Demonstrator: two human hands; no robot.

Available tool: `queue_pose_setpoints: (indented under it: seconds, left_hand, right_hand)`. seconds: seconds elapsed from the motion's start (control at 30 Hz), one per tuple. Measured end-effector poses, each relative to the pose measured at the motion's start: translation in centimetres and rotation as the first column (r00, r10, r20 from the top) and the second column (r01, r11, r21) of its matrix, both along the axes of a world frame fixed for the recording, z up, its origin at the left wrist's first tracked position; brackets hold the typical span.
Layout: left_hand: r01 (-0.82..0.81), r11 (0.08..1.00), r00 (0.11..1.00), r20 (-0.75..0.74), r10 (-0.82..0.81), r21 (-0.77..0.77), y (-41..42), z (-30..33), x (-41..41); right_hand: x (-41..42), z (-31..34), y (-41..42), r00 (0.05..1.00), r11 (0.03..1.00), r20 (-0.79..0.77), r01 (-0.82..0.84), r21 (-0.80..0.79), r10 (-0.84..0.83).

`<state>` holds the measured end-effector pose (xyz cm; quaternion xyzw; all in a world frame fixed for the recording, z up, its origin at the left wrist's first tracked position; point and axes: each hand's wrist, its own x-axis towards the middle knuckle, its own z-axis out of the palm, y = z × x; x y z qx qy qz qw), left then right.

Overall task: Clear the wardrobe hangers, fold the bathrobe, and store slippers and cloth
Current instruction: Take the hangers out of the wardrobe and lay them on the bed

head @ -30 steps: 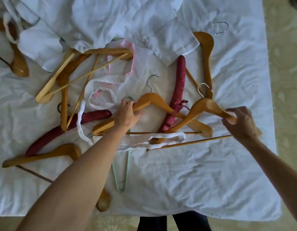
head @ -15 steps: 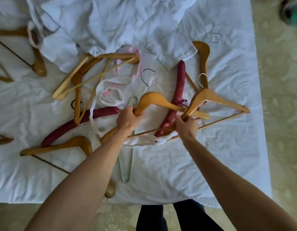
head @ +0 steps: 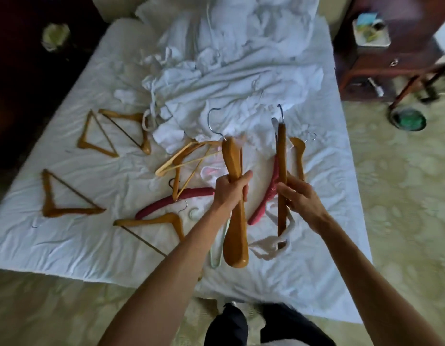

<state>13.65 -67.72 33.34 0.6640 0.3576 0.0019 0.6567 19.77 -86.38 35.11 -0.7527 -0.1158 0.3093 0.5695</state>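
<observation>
My left hand [head: 231,188] grips a broad wooden hanger [head: 235,228], lifted edge-on above the bed [head: 66,236]. My right hand [head: 300,196] holds a second wooden hanger [head: 282,156], also raised edge-on, with a white cloth belt [head: 271,245] dangling from its lower end. Several more wooden hangers [head: 69,208] lie scattered on the sheet, along with two red padded hangers [head: 174,199]. The white bathrobe [head: 229,78] sits crumpled at the far middle of the bed. A pale green hanger [head: 217,255] lies partly hidden under the held one.
A dark wooden nightstand [head: 391,58] stands at the back right, with a box on top. A green round object [head: 408,118] sits on the patterned carpet [head: 403,196] to the right. Dark furniture lies beyond the bed's left side. My legs stand at the bed's near edge.
Both hands have lifted their hangers off the sheet and turned them edge-on. The white belt has come up with the right one. The view has pulled back, showing the whole bed.
</observation>
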Motion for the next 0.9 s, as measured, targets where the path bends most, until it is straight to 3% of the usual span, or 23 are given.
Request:
queue_pose_setpoints:
  seconds: [0.23,0.57,0.77,0.9]
  left_hand:
    - [-0.077,0.996,0.997,0.013,0.077,0.034,-3.5,3.4,-5.7]
    - [-0.159,0.986,0.984,-0.078,0.163,0.051,-6.8,2.6,-7.5]
    - [-0.303,0.951,0.953,-0.006,0.304,0.062,-5.8,3.7,-8.6]
    - [-0.519,0.854,0.854,0.066,0.516,0.033,-3.6,5.6,-11.7]
  right_hand:
    - [0.8,4.7,2.2,0.995,0.991,0.084,-0.065,0.12,0.055]
    - [2.4,5.0,3.1,0.998,0.976,-0.06,0.02,0.215,-0.007]
    - [1.6,5.6,2.7,0.98,0.957,-0.096,-0.146,0.25,0.174]
    - [-1.5,5.3,5.0,0.925,0.905,-0.089,-0.337,0.26,0.37]
